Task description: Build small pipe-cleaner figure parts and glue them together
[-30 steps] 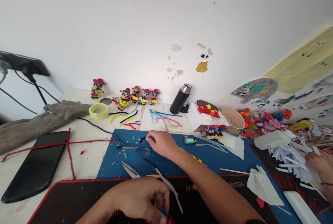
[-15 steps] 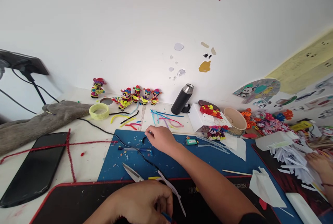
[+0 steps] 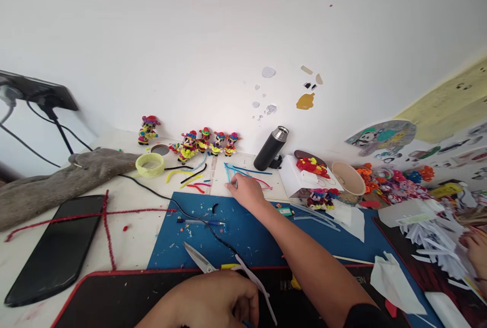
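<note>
My right hand [image 3: 247, 193] reaches over the back edge of the blue mat, with thumb and forefinger closed on the near end of a light-blue pipe cleaner [image 3: 229, 171]. Other pipe cleaner strips, a dark blue one [image 3: 254, 169] among them, lie around it. Low in the view, my left hand [image 3: 216, 297] is curled over the black mat. A bit of blue shows under its fingers; the rest of what it grips is hidden. A short curved black piece [image 3: 215, 208] lies on the blue mat. Scissors [image 3: 198, 257] rest just beyond my left hand.
Several small figures [image 3: 188, 146] stand along the wall. A black flask [image 3: 271, 149] stands behind my right hand, left of a white box [image 3: 300, 178]. At left are a tape roll [image 3: 149, 165] and a phone [image 3: 57, 249]. Another person's hand [image 3: 475, 249] is at far right.
My right hand has moved from beside the short black piece, back and to the right, to the light-blue strips. The black piece stays on the mat. My left hand remains curled.
</note>
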Demonstrator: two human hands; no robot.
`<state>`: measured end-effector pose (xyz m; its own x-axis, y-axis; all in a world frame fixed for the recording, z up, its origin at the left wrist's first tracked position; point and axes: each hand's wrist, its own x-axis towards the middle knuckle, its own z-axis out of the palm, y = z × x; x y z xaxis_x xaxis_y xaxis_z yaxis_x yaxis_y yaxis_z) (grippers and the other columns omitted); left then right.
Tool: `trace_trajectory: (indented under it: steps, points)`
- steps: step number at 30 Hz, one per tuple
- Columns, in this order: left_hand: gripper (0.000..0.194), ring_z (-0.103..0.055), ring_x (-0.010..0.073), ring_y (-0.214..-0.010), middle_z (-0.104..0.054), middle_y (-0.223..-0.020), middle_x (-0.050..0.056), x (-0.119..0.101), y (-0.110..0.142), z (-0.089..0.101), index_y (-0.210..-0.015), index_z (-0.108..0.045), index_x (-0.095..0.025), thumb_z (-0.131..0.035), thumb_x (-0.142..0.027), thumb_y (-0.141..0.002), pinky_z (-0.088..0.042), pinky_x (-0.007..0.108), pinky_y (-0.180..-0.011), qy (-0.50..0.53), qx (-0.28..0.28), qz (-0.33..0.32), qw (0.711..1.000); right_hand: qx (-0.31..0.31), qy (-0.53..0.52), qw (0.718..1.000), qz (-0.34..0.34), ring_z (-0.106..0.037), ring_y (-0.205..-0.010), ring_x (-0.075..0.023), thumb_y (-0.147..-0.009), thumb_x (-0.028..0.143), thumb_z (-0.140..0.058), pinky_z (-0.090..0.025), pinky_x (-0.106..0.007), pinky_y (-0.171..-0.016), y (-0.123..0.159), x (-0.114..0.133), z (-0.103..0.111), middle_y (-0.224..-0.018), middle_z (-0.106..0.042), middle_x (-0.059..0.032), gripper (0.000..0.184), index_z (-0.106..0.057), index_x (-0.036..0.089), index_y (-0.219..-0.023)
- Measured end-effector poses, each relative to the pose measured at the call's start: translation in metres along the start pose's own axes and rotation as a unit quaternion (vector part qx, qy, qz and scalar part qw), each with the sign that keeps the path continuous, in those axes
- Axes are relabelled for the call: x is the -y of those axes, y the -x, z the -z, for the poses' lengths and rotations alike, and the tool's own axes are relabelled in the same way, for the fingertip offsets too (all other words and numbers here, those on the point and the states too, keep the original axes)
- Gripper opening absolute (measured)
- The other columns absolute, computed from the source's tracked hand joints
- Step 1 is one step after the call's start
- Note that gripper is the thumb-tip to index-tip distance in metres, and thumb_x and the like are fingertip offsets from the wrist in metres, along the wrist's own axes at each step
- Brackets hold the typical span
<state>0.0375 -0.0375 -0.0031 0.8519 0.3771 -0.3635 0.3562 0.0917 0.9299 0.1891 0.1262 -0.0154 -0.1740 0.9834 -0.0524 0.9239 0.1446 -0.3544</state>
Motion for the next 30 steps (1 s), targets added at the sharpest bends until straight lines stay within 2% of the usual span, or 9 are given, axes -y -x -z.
trace_trajectory:
  steps: [5, 9, 12, 15, 21, 25, 27, 28, 30]
  points:
    - [0.038, -0.065, 0.0191, -0.073, -0.072, -0.080, -0.003, -0.003, 0.001, 0.001, -0.088, -0.079, -0.028, -0.092, -0.052, -0.062, -0.042, 0.025, -0.060, -0.003, 0.000, 0.004, 1.000, -0.010, -0.085, 0.996, -0.019, -0.069, -0.091, -0.0257, -0.093, 0.022, -0.070, -0.043, -0.032, -0.077, -0.003, -0.002, -0.007, -0.089, -0.076, -0.0067, 0.003, -0.072, 0.022, -0.092]
    - [0.042, -0.065, 0.0200, -0.076, -0.072, -0.082, -0.003, -0.008, 0.002, 0.002, -0.089, -0.079, -0.028, -0.093, -0.055, -0.060, -0.042, 0.025, -0.062, -0.006, 0.003, 0.023, 1.000, -0.010, -0.222, 0.974, -0.038, -0.061, -0.070, -0.0181, -0.092, 0.033, -0.069, -0.041, -0.028, -0.064, -0.007, -0.007, -0.005, -0.074, -0.066, -0.0002, 0.012, -0.069, 0.021, -0.088]
    - [0.044, -0.064, 0.0195, -0.076, -0.071, -0.081, -0.003, -0.009, 0.001, 0.003, -0.089, -0.079, -0.027, -0.094, -0.056, -0.059, -0.042, 0.025, -0.062, -0.005, 0.007, 0.023, 1.000, 0.017, -0.349, 0.936, -0.051, -0.045, -0.049, -0.0125, -0.092, 0.050, -0.064, -0.034, -0.025, -0.051, -0.007, -0.011, 0.004, -0.059, -0.049, 0.0069, 0.029, -0.062, 0.021, -0.086]
    - [0.044, -0.064, 0.0192, -0.076, -0.071, -0.081, -0.003, -0.008, 0.001, 0.002, -0.088, -0.078, -0.027, -0.094, -0.056, -0.060, -0.042, 0.025, -0.062, -0.002, 0.006, 0.017, 1.000, 0.036, -0.458, 0.886, -0.058, -0.031, -0.042, -0.0095, -0.089, 0.061, -0.062, -0.026, -0.024, -0.045, -0.002, -0.015, 0.017, -0.055, -0.036, 0.0111, 0.039, -0.052, 0.024, -0.083]
    - [0.046, -0.063, 0.0185, -0.073, -0.072, -0.080, -0.002, -0.002, -0.001, -0.001, -0.087, -0.076, -0.025, -0.095, -0.056, -0.059, -0.044, 0.026, -0.064, 0.018, 0.004, 0.011, 1.000, 0.072, -0.579, 0.810, -0.064, -0.026, -0.042, -0.0067, -0.078, 0.062, -0.078, -0.017, -0.023, -0.043, 0.016, -0.013, 0.031, -0.054, -0.035, 0.0112, 0.051, -0.044, 0.025, -0.074]
    - [0.054, -0.061, 0.0155, -0.065, -0.070, -0.076, -0.002, -0.007, 0.002, 0.002, -0.090, -0.069, -0.022, -0.095, -0.057, -0.059, -0.044, 0.025, -0.060, 0.138, 0.011, -0.023, 0.990, 0.091, -0.613, 0.782, -0.069, -0.027, -0.041, -0.0061, -0.079, 0.060, -0.081, -0.017, -0.023, -0.042, 0.028, -0.009, 0.028, -0.052, -0.036, 0.0115, 0.050, -0.046, 0.024, -0.075]
    - [0.053, -0.063, 0.0157, -0.067, -0.072, -0.082, 0.000, -0.012, 0.007, 0.009, -0.094, -0.064, -0.021, -0.089, -0.060, -0.068, -0.050, 0.028, -0.064, 0.212, -0.025, -0.051, 0.976, 0.096, -0.620, 0.775, -0.072, -0.028, -0.040, -0.0061, -0.078, 0.061, -0.081, -0.016, -0.022, -0.042, 0.036, -0.008, 0.025, -0.051, -0.037, 0.0119, 0.050, -0.049, 0.023, -0.077]
    - [0.050, -0.065, 0.0168, -0.072, -0.074, -0.088, 0.003, -0.014, 0.010, 0.014, -0.095, -0.062, -0.021, -0.086, -0.059, -0.074, -0.051, 0.030, -0.070, 0.223, -0.068, -0.075, 0.970, 0.098, -0.621, 0.774, -0.074, -0.028, -0.040, -0.0061, -0.078, 0.061, -0.082, -0.016, -0.022, -0.042, 0.041, -0.008, 0.023, -0.051, -0.038, 0.0120, 0.049, -0.050, 0.023, -0.079]
    - [0.037, -0.068, 0.0203, -0.085, -0.075, -0.096, 0.004, -0.013, 0.013, 0.026, -0.098, -0.062, -0.022, -0.074, -0.056, -0.087, -0.052, 0.033, -0.079, 0.160, -0.227, -0.111, 0.954, 0.101, -0.620, 0.775, -0.075, -0.029, -0.040, -0.0058, -0.076, 0.059, -0.084, -0.016, -0.022, -0.041, 0.050, -0.008, 0.020, -0.050, -0.040, 0.0118, 0.049, -0.054, 0.021, -0.081]
